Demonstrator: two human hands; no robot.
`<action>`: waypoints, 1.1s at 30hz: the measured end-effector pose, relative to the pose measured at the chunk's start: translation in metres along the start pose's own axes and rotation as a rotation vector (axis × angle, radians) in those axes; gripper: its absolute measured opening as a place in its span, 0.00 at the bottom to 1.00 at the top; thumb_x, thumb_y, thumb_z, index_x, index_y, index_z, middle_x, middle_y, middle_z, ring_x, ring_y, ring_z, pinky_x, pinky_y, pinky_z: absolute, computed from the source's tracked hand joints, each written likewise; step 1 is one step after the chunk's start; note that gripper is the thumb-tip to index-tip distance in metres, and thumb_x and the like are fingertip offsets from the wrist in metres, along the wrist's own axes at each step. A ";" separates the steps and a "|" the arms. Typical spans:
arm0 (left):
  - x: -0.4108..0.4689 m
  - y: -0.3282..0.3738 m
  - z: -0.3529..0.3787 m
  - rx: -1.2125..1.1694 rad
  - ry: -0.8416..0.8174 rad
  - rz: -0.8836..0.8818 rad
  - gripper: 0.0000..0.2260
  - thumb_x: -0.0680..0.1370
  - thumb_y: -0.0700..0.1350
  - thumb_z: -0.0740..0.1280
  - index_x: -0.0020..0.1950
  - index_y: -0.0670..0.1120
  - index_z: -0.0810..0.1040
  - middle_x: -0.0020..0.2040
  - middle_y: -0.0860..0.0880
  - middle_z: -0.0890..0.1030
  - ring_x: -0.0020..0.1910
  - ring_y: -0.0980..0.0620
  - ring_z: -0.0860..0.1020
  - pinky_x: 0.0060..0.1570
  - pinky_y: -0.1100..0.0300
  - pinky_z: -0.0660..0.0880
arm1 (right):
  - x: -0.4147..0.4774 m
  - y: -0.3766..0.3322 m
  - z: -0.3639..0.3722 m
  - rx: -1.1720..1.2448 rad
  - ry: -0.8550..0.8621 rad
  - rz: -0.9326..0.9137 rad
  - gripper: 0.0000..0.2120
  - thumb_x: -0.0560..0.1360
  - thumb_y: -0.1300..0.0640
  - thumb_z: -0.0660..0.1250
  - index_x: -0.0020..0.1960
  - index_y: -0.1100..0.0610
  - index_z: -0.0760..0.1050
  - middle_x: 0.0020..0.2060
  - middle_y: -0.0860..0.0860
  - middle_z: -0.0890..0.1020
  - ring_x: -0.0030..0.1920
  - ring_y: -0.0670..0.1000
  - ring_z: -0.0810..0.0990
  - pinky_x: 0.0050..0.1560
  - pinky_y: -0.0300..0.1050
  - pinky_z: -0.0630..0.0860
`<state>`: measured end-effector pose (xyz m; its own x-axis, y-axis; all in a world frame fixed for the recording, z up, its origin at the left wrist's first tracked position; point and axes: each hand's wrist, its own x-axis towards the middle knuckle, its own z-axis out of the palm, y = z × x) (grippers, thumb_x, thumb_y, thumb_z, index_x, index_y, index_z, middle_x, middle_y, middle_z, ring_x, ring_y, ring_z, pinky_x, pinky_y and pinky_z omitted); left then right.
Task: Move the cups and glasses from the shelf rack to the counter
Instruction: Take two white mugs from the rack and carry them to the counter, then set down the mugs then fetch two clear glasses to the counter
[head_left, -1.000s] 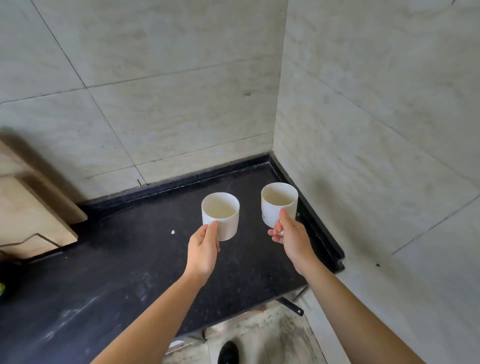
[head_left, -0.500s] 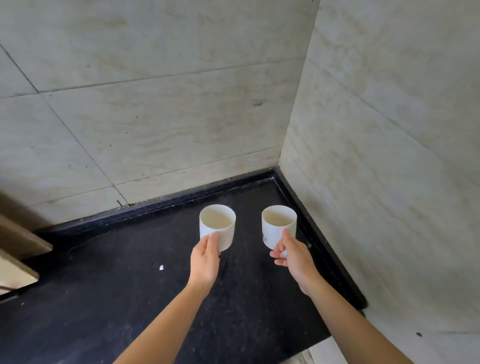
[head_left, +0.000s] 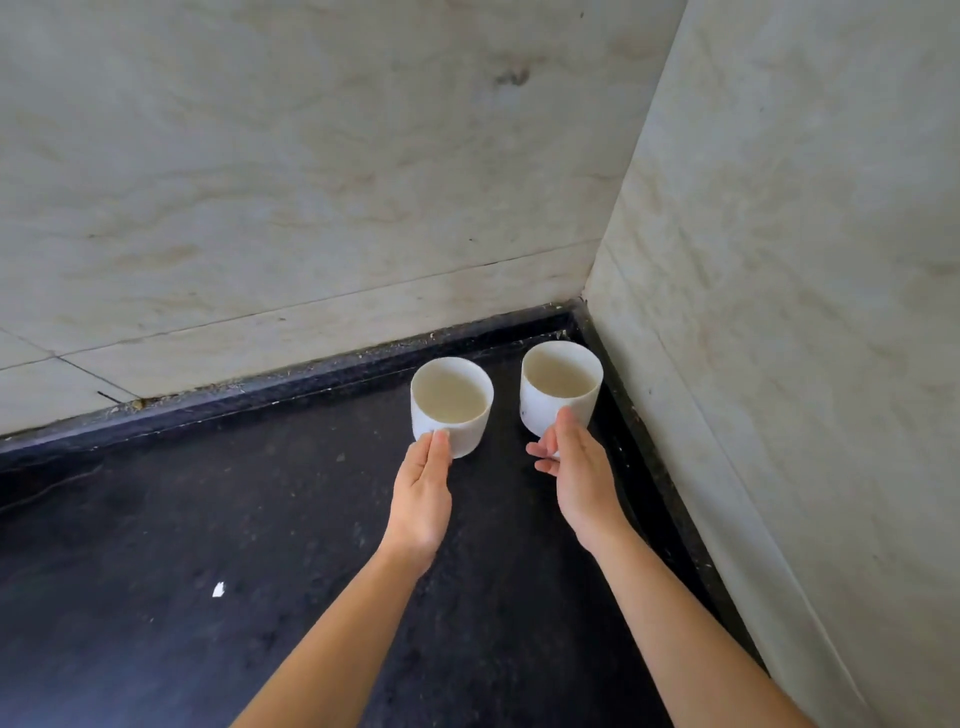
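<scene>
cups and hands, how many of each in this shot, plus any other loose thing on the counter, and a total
cups: 2 (left cup, right cup)
hands: 2 (left hand, right hand)
white scrap: 1
total: 5

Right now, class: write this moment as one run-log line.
left hand: holds left cup | right hand: holds right cup | both: upright, apart | place: counter corner
</scene>
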<state>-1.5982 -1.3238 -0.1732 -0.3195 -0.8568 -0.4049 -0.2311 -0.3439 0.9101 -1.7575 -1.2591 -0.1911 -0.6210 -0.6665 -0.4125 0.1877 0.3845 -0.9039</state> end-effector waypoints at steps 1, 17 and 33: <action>0.005 0.002 0.004 0.005 0.008 0.013 0.14 0.85 0.53 0.56 0.45 0.52 0.75 0.49 0.52 0.76 0.49 0.56 0.73 0.52 0.64 0.69 | 0.007 -0.001 0.000 -0.005 -0.002 -0.018 0.24 0.85 0.44 0.52 0.37 0.57 0.70 0.41 0.50 0.78 0.51 0.50 0.84 0.45 0.39 0.76; 0.065 -0.002 0.042 0.110 0.096 -0.041 0.17 0.85 0.53 0.55 0.42 0.46 0.73 0.48 0.47 0.74 0.46 0.52 0.72 0.48 0.61 0.68 | 0.066 0.008 0.007 -0.105 -0.067 -0.093 0.21 0.85 0.43 0.52 0.40 0.52 0.74 0.49 0.51 0.79 0.54 0.51 0.83 0.55 0.51 0.80; -0.036 0.108 -0.061 0.880 0.244 0.319 0.21 0.84 0.53 0.55 0.73 0.45 0.69 0.74 0.42 0.66 0.74 0.42 0.60 0.70 0.45 0.61 | -0.024 -0.101 -0.014 -0.453 0.127 -0.357 0.18 0.83 0.48 0.58 0.68 0.56 0.71 0.65 0.55 0.73 0.61 0.54 0.77 0.60 0.50 0.74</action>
<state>-1.5559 -1.3530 -0.0552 -0.3095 -0.9504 -0.0304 -0.8040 0.2445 0.5420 -1.7722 -1.2727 -0.0879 -0.6778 -0.7336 -0.0497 -0.3759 0.4038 -0.8341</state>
